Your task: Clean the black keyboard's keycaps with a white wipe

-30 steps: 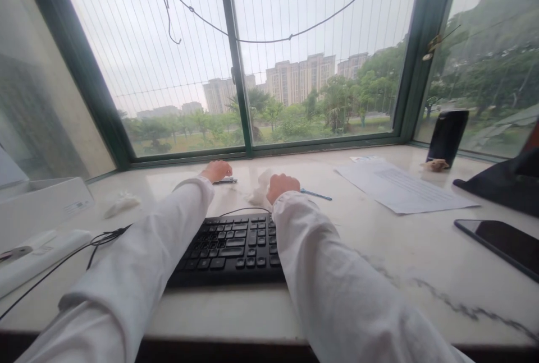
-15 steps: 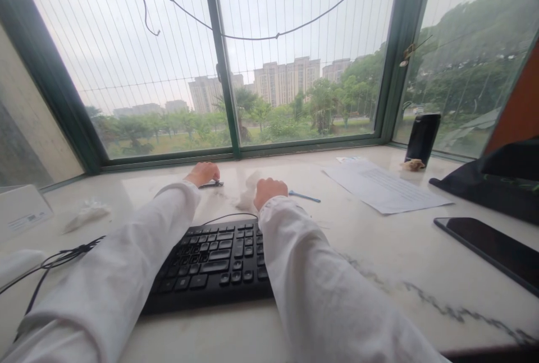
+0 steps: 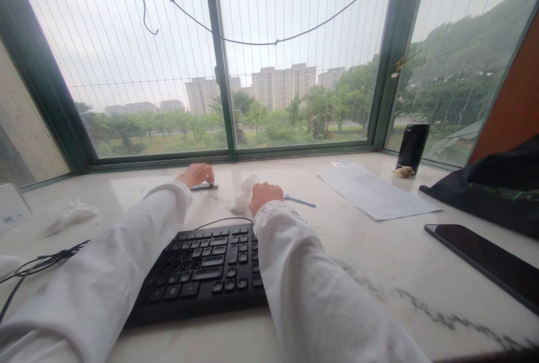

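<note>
My left hand (image 3: 197, 174) is beyond the keyboard, its fingers bent down and closed at a slim dark tool (image 3: 205, 187) lying on the white surface. The tool's exact kind is too small to make out. My right hand (image 3: 266, 197) is closed like a fist, knuckles up, and its fingertips are hidden. Just left of it lies a crumpled white tissue (image 3: 242, 199), partly behind the hand. A thin blue stick (image 3: 300, 201) rests to the right of that hand. Beneath my forearms is a black keyboard (image 3: 210, 273), with some keycaps gone from its middle.
A printed paper sheet (image 3: 374, 192), a phone (image 3: 484, 262), a black cylinder (image 3: 412, 148) and a black bag (image 3: 497, 189) are on the right. To the left are another crumpled tissue (image 3: 71, 217), a white box (image 3: 13, 208) and a cable (image 3: 50, 259). A window frame (image 3: 160, 162) borders the back.
The whole view has shifted, so things on the surface appear slightly further left and lower. Both hands stay at about the same places by the dark tool and the tissue.
</note>
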Action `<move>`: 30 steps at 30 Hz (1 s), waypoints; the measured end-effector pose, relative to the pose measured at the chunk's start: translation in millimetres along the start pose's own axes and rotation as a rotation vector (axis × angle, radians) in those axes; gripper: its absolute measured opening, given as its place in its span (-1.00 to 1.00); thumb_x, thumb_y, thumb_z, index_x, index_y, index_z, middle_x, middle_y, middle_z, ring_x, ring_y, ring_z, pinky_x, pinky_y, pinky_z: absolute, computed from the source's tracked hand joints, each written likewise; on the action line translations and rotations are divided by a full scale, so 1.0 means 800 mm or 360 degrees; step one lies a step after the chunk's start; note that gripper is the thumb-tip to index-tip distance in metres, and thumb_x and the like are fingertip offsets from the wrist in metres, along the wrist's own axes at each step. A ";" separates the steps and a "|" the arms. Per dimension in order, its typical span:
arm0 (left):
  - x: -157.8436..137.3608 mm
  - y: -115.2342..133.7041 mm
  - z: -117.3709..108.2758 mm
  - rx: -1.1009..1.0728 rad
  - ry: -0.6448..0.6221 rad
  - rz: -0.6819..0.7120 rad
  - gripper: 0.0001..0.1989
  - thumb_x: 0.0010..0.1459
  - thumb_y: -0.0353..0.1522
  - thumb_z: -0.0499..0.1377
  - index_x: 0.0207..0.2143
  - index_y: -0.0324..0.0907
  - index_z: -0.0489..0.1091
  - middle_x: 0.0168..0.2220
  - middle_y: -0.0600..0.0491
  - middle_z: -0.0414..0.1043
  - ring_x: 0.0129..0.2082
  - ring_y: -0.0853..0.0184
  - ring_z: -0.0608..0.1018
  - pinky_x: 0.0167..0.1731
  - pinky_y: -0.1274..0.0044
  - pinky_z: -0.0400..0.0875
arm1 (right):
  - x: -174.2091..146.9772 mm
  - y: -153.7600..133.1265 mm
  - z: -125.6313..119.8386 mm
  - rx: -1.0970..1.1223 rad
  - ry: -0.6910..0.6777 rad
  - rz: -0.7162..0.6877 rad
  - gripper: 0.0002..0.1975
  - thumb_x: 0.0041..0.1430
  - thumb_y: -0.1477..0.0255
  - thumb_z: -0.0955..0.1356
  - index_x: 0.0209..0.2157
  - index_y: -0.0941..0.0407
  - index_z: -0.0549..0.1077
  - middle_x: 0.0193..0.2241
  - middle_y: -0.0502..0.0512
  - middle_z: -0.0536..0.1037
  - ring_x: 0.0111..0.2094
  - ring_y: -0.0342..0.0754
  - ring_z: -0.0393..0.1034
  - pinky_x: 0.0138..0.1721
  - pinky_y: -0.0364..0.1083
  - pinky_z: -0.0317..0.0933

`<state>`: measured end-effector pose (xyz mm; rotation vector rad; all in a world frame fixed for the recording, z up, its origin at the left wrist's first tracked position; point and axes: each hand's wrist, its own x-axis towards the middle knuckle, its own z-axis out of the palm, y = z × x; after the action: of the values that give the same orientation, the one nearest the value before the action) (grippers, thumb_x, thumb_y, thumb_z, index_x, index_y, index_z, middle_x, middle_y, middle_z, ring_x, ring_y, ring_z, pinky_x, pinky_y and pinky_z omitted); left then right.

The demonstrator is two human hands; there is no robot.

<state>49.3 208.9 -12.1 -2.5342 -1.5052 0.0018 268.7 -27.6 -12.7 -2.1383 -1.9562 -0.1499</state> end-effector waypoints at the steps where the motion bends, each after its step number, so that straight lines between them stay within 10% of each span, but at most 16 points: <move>1: 0.001 -0.001 0.002 -0.0002 0.0006 0.0000 -0.78 0.03 -0.37 0.15 -0.32 0.02 0.58 -0.18 0.10 0.58 -0.16 0.29 0.54 -0.24 0.62 0.31 | 0.000 0.000 0.000 0.0000 -0.0002 0.0001 -0.70 0.10 0.48 0.28 -0.12 0.12 0.50 -0.14 0.24 0.55 -0.08 0.02 0.46 -0.07 -0.06 0.24; 30: 0.005 -0.007 0.008 -0.0073 0.0031 0.0034 -0.80 0.05 -0.24 0.19 -0.28 -0.01 0.57 -0.15 0.08 0.57 -0.14 0.27 0.54 -0.15 0.59 0.32 | 0.002 0.002 0.004 0.0001 -0.0033 -0.0009 -0.70 0.11 0.47 0.28 -0.11 0.14 0.48 -0.14 0.26 0.54 -0.07 0.04 0.45 -0.06 -0.03 0.23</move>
<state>46.2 216.1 -16.7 -2.5783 -1.4880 -0.0549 270.0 -25.6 -15.7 -2.1424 -1.9733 -0.1289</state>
